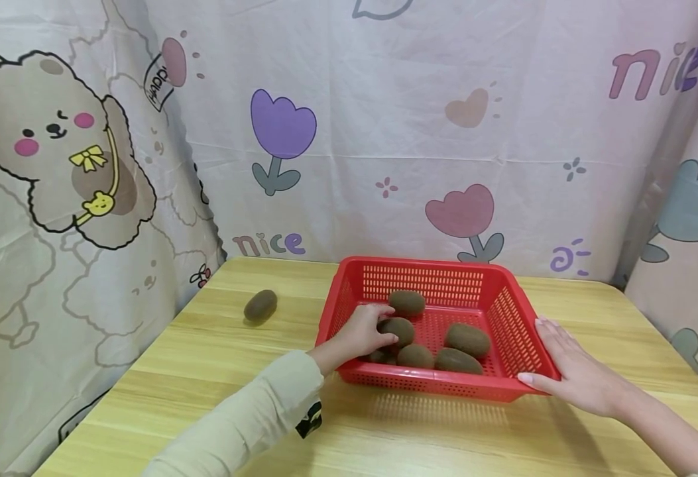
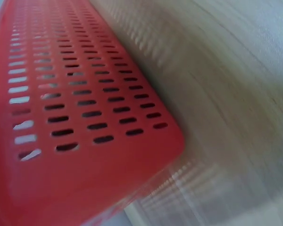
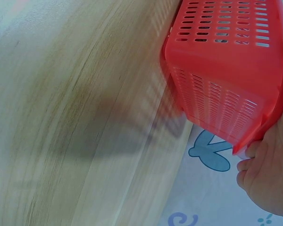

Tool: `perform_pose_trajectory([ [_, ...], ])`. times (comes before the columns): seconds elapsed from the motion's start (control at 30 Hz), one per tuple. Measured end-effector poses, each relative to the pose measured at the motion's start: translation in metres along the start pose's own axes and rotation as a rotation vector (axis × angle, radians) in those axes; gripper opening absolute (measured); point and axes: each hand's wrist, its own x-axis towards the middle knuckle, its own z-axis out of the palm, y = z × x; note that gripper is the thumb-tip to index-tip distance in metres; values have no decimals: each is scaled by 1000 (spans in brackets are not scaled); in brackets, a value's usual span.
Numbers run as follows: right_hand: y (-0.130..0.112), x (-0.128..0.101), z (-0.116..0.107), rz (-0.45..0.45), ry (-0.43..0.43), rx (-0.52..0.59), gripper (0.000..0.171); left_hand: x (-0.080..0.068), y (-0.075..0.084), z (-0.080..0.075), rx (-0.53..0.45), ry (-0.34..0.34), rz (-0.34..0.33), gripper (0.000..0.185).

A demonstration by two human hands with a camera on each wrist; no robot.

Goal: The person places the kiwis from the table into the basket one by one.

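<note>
A red plastic basket [image 1: 420,383] with slotted walls stands on the table, with several brown fuzzy kiwis inside. My left hand [image 1: 357,332] reaches over its left wall and holds a kiwi [image 1: 401,329] between thumb and fingers. Close by lie a kiwi [image 1: 407,303] at the back, another kiwi [image 1: 415,356] in front, and a kiwi [image 1: 468,340] farther right. My right hand [image 1: 584,371] rests at the basket's front right corner, straight fingers along the right rim and thumb at the front rim. The right wrist view shows its fingertips against the rim; the left wrist view shows only basket and table.
One kiwi [image 1: 261,305] lies alone on the wooden table [image 1: 205,371], left of the basket. A printed curtain [image 1: 349,132] hangs behind the table's back edge and along both sides.
</note>
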Motion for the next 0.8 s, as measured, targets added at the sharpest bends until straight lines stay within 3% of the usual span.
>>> perform_pose_trajectory([
  [0.2,1,0,0,-7,6,1,97,-5,-5,-13,-67,88,-26,47],
  [0.4,0,0,-1,-2,2,-4,98,-14,-15,-28,-63,247,-43,45],
  [0.8,0,0,-1,8,-5,-18,99,-31,-53,-49,-11,456,49,44],
])
